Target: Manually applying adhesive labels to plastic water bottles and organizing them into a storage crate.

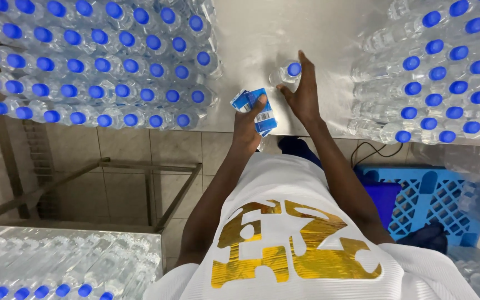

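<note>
Here we list blue-capped clear bottles lying stacked on the steel table (262, 33), one bank at left (101, 61) and one at right (440, 72), and a blue crate (423, 205) on the floor below. Our left hand (249, 125) is closed around a sheaf of blue-and-white labels (256, 108). Our right hand (302, 94), fingers spread, rests against a single bottle (286, 74), clear with a blue cap, lying between the banks.

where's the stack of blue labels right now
In the head view, the blue labels are in the left hand, centre frame, just left of the single bottle.
</note>
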